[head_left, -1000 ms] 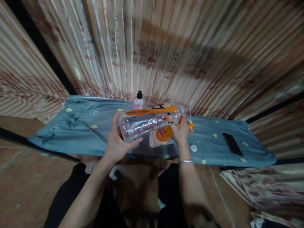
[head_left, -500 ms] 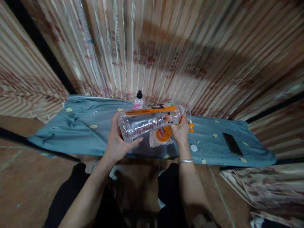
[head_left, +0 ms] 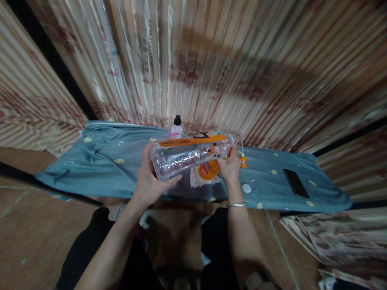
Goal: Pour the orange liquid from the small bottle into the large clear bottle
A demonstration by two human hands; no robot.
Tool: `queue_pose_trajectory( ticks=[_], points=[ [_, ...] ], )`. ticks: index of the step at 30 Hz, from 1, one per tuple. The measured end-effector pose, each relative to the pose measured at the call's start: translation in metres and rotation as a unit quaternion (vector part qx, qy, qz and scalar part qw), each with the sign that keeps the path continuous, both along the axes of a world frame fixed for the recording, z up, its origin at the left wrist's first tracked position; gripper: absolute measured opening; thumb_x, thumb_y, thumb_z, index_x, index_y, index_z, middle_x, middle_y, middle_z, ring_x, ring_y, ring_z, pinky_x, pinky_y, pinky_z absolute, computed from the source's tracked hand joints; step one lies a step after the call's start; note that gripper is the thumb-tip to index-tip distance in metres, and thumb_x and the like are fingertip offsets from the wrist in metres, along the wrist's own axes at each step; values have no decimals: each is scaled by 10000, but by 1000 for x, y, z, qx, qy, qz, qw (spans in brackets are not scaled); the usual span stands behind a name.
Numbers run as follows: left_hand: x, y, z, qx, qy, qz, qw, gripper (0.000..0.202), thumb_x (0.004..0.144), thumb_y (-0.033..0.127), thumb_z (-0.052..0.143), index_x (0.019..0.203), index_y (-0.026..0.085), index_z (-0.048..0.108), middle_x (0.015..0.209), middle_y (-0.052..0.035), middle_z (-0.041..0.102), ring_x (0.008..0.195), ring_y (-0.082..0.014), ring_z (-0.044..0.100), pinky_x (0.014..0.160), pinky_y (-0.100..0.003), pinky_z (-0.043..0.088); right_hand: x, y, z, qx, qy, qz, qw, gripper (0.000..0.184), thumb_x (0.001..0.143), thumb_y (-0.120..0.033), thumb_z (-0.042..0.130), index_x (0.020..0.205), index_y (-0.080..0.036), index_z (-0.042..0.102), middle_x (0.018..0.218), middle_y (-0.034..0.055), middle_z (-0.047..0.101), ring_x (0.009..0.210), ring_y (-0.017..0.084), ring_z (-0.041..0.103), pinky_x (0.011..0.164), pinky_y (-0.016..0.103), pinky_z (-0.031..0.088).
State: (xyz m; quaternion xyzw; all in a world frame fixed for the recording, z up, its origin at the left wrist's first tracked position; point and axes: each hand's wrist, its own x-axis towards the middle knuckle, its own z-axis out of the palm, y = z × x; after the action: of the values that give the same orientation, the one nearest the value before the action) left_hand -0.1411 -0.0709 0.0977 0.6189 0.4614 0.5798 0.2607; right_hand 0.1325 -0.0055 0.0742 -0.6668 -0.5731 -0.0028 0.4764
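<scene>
A large clear plastic bottle (head_left: 187,157) with an orange label lies nearly sideways in the air above the table, its neck end to the right. My left hand (head_left: 151,177) is closed round its base end, thumb along the near side. At the neck end, my right hand (head_left: 230,166) grips it from below; part of those fingers is hidden behind the bottle. Below the bottle, an orange container with a red label (head_left: 208,170) rests on a white cloth (head_left: 197,179), partly covered from view. An orange-and-white pump top with a tube (head_left: 243,160) lies just right of my right hand.
A blue-green cloth (head_left: 102,173) with yellow prints covers the narrow table. Behind the held bottle stands a small clear bottle with a black cap (head_left: 176,128). To the right are a round white cap (head_left: 246,188) and a dark phone (head_left: 296,183). Striped curtains (head_left: 187,60) hang behind.
</scene>
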Motion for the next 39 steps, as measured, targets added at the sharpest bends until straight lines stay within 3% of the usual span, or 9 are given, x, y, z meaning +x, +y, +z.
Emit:
queue_pose_trajectory(
  ticks=[8,29,39],
  points=[
    [1,-2,5,-29,-1,5,1000,1019,633,485,918,1489,259,413,1309,-95,710,1277,-375,691,1045,-531,599,-1,0,1,7,9,2,1000,418,797,-509,661,1078,-208,589,951,109,749,876,309,719,807,432,568],
    [0,-1,1,7,3,5,1000,1002,655,466,933,1499,274,426,1302,-98,706,1252,-374,701,1000,-528,620,-3,-2,4,3,20,-2,1000,410,776,-541,674,1017,-226,570,910,95,742,846,303,716,798,429,566],
    [-1,2,-5,29,10,6,1000,1056,654,606,928,1504,259,406,1323,-131,698,1253,-354,704,1050,-540,595,-2,-1,2,-3,6,-8,1000,403,800,-537,670,1031,-227,556,903,93,728,859,309,714,805,430,559]
  ],
)
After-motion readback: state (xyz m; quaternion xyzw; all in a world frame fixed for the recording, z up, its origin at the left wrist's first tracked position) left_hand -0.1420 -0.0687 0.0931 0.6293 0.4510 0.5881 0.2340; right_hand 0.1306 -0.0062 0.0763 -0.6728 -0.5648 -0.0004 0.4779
